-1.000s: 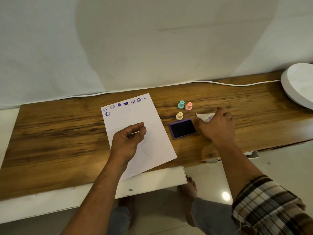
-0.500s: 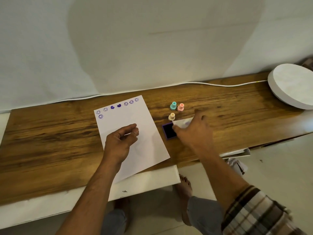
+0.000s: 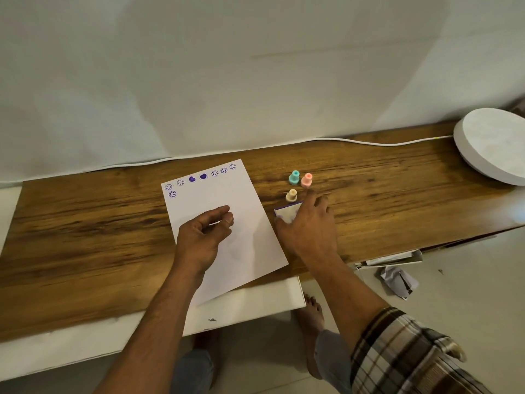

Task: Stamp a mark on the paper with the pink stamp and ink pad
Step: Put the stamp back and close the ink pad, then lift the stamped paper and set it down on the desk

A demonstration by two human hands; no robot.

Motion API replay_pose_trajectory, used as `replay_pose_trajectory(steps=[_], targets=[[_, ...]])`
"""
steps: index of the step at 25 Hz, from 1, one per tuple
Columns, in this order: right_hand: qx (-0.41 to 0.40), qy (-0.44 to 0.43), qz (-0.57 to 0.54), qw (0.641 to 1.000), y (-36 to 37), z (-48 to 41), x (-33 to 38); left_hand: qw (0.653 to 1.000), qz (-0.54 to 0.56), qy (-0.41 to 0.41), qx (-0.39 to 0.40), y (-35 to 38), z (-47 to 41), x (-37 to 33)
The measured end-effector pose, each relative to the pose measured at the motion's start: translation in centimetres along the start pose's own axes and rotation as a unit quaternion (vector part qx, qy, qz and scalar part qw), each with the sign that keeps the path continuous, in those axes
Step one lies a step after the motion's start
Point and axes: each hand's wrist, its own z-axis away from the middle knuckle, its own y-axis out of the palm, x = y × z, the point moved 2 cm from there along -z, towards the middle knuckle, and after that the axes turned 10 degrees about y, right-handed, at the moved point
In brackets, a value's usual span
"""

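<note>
- Left hand [image 3: 203, 237], fingers loosely curled and holding nothing, rests on the paper [image 3: 227, 194] at centre; the sheet is light and likely to slide.
- Right hand [image 3: 309, 228] presses the white lid [image 3: 287, 213] over the ink pad, right of the paper.
- Pink stamp [image 3: 306, 180], above, looks light and rigid: pinch its knob. The teal stamp [image 3: 294, 177] touching it and the cream stamp [image 3: 291, 195] nearby crowd it.

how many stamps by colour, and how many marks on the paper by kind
Teal stamp: 1
Pink stamp: 1
Cream stamp: 1
Stamps total: 3
Smiley marks on the paper: 6
Heart marks: 2
Marks total: 8
</note>
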Motion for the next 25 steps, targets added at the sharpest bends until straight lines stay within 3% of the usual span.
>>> replay_pose_trajectory(steps=[15, 17, 20, 22, 25], targets=[[-0.008, 0.014, 0.041, 0.999, 0.5, 0.3, 0.1, 0.999, -0.035, -0.009, -0.004, -0.3, 0.4, -0.5], [-0.047, 0.013, 0.041, 0.998, -0.1, 0.7, 0.3, 0.998, -0.063, 0.003, 0.001, -0.7, 0.3, -0.6], [-0.114, -0.089, -0.011, 0.989, -0.9, 1.9, 2.5, 0.995, -0.099, 0.025, -0.008, -1.9, 0.2, -0.7], [-0.076, -0.184, -0.039, 0.979, -0.1, 3.2, 4.4, 0.99, -0.136, 0.031, -0.024, -2.7, 0.3, -0.5], [0.016, -0.218, -0.004, 0.976, 2.4, 4.7, 6.2, 0.979, -0.197, 0.039, -0.032, -3.6, 0.5, -0.2]])
